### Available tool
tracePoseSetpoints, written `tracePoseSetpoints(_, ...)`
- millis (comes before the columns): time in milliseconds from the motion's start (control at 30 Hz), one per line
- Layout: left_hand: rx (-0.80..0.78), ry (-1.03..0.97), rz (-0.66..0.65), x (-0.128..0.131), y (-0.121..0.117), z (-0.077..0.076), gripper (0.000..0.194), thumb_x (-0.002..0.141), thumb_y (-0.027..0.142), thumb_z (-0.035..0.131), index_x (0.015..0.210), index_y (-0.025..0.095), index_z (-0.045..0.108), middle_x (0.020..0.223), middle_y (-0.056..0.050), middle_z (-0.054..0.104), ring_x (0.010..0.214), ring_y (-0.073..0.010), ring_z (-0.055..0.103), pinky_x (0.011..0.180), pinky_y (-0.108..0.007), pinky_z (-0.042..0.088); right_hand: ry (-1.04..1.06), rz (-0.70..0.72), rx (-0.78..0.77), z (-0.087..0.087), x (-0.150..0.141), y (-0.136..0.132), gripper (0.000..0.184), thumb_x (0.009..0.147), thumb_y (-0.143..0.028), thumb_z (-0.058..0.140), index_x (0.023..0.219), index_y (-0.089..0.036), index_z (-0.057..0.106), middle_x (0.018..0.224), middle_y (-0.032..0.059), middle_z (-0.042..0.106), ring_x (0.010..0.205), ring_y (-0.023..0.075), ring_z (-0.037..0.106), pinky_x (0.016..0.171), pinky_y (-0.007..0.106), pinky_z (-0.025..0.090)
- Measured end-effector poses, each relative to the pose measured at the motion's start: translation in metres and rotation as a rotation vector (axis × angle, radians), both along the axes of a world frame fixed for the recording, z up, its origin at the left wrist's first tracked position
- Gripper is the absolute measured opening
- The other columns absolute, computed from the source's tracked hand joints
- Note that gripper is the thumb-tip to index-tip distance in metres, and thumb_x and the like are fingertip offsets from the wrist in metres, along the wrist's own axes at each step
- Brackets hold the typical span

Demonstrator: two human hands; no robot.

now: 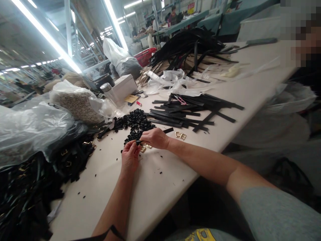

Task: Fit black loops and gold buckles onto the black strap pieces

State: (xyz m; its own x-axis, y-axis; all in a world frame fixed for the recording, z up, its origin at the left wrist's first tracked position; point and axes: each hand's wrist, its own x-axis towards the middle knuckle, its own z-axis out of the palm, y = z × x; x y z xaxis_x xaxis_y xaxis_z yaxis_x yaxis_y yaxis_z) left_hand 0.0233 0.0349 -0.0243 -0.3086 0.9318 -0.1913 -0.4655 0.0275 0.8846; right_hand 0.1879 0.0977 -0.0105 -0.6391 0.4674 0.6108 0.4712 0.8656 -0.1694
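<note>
My left hand and my right hand meet over the table, both with fingers closed. A small dark end shows between my left fingertips and my right hand. Behind my right hand a black strap sticks out and seems to run through its grip. Just below the fingers lie gold buckles; whether one is attached to the strap I cannot tell. More gold buckles lie to the right of my right wrist. A heap of small black loops sits right behind my hands.
Cut black straps lie spread beyond my hands, with a longer black bundle farther back. Buckled black straps pile at left beside plastic bags. A clear bottle and white box stand behind. A person is at far right.
</note>
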Motion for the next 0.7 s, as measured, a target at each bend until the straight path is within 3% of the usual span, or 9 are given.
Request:
tracePoseSetpoints(300, -0.067, 0.053, -0.152, -0.012, 0.0, 0.004, 0.035, 0.05, 0.027, 0.089, 0.076, 0.014, 0.068, 0.065, 0.001, 0.066, 0.051, -0.0061, 0.059, 0.052, -0.014, 0.051, -0.036, 0.112, 0.033, 0.006, 0.006, 0.001, 0.027, 0.092, -0.034, 0.053, 0.073, -0.018, 0.063, 0.07, -0.0017, 0.061, 0.065, 0.0092, 0.054, 0.052, 0.024, 0.023)
tracePoseSetpoints(700, -0.048, -0.032, -0.424, -0.023, -0.006, 0.005, 0.033, 0.059, 0.036, 0.084, 0.07, 0.015, 0.061, 0.051, 0.007, 0.044, 0.041, -0.0019, 0.038, 0.038, -0.011, 0.033, 0.038, 0.242, -0.079, 0.009, 0.001, -0.009, 0.029, 0.096, -0.04, 0.047, 0.088, -0.021, 0.068, 0.081, -0.0007, 0.067, 0.072, 0.0091, 0.059, 0.059, 0.022, 0.031)
